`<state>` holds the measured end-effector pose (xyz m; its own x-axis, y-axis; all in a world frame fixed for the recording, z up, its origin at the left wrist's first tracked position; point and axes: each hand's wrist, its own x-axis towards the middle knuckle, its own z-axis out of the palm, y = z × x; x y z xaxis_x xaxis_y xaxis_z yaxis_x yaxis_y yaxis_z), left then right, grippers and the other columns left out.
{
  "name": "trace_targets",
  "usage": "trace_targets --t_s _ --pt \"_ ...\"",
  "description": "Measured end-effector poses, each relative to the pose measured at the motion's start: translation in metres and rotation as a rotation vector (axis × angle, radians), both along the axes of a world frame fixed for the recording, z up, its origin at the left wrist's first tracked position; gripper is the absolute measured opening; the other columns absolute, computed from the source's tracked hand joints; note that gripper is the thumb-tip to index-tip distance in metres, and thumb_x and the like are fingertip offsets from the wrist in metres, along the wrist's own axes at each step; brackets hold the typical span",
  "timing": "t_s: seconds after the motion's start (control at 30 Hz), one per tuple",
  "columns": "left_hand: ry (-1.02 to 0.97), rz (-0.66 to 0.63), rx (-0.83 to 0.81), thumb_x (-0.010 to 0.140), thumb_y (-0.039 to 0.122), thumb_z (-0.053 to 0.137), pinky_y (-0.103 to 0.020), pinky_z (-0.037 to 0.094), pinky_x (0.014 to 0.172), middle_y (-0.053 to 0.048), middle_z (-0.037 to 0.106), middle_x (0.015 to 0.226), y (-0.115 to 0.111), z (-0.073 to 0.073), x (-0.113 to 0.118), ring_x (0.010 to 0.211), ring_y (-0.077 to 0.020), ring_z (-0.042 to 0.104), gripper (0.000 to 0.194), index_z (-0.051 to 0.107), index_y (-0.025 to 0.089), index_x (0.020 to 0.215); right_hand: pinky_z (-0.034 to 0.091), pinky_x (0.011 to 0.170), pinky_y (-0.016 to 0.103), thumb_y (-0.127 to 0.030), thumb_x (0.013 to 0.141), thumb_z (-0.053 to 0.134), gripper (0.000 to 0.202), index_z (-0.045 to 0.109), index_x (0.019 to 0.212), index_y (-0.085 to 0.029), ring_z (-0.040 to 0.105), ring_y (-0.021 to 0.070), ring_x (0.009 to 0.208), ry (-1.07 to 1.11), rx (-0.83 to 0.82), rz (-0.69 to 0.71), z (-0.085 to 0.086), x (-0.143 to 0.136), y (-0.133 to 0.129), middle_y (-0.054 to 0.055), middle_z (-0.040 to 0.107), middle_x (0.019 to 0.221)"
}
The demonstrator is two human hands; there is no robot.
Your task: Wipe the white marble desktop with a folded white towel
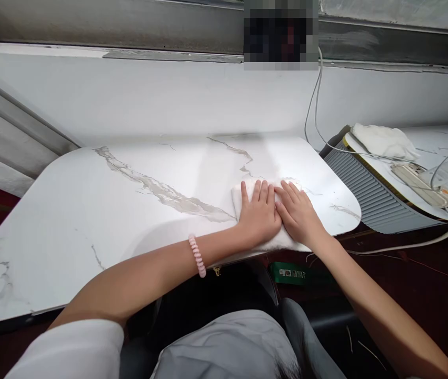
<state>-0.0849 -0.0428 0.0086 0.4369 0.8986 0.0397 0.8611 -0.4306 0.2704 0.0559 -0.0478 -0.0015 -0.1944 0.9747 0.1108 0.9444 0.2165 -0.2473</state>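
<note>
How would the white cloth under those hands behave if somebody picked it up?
The white cloth would probably droop: it looks soft, lying flat beneath the left hand and right hand. It is likely light, showing little thickness against the marbled tabletop.

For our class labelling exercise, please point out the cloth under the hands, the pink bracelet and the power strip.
Cloth [284, 242]: head view, on its near part.
Pink bracelet [197, 256]: head view, middle of its coils.
Power strip [420, 185]: head view, middle of its body.
</note>
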Motion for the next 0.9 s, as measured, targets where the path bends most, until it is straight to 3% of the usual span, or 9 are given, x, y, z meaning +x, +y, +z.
trace_targets --t_s 0.3,0.47,0.7,0.9 --pt "-0.017 0.094 0.037 0.100 0.030 0.020 -0.053 0.004 0.125 -0.012 0.028 0.163 0.139 -0.002 0.014 0.153 -0.0249 0.020 0.061 0.028 0.006 0.155 0.027 0.117 0.059 -0.040 0.101 0.025 0.053 0.045 0.146 -0.021 0.030 0.0302 0.149 0.000 0.042 0.090 -0.004 0.015 0.157 0.012 0.038 0.159" --pt "-0.023 0.167 0.063 0.100 0.031 0.018 -0.053 0.005 0.125 -0.014 0.030 0.163 0.186 -0.002 0.028 0.152 -0.0254 0.021 0.061 0.030 0.004 0.154 0.028 0.118 0.052 -0.040 0.100 0.023 0.055 0.048 0.145 -0.018 0.030 0.0283 0.148 0.053 0.043 0.158 -0.001 0.026 0.213 0.012 0.042 0.157" --pt "-0.038 0.199 0.128 0.100 0.027 0.019 -0.052 0.008 0.125 -0.014 0.037 0.159 0.212 -0.006 0.052 0.150 -0.0253 0.028 0.058 0.037 0.007 0.151 0.028 0.119 0.048 -0.042 0.101 0.022 0.055 0.048 0.144 -0.020 0.035 0.0256 0.145 0.082 0.079 0.179 -0.001 0.048 0.239 0.010 0.046 0.154" --pt "-0.023 0.134 0.102 0.100 0.028 0.020 -0.050 0.004 0.126 -0.014 0.030 0.163 0.197 -0.006 0.052 0.152 -0.0251 0.021 0.060 0.032 0.005 0.154 0.024 0.120 0.055 -0.045 0.102 0.018 0.059 0.041 0.150 -0.019 0.025 0.0286 0.151 -0.007 0.030 0.110 -0.002 0.049 0.214 0.012 0.032 0.162"
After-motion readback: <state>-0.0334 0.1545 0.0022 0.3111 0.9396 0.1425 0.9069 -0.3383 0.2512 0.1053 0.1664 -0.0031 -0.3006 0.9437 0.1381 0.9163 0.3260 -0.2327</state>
